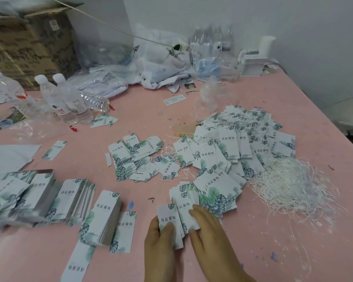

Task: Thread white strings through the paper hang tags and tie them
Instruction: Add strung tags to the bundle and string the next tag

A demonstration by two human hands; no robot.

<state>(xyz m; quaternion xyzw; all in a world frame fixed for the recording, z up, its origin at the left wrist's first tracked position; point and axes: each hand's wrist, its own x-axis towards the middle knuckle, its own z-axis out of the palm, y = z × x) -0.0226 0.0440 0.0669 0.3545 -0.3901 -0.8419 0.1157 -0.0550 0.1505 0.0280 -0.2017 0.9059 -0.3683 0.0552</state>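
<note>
On the pink desk (253, 251), stacked hang tags (102, 218) sit at eight o'clock. The left hand (161, 245) pinches a fanned tag bundle (174, 218) at six; the right hand (210, 233) presses flat on it. White strings (289, 186) pile at three.

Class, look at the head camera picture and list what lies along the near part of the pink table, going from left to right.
Upright stacks of tags → single tag lying flat → left hand gripping a few tags → right hand resting on the fanned tags → heap of white strings.
</note>
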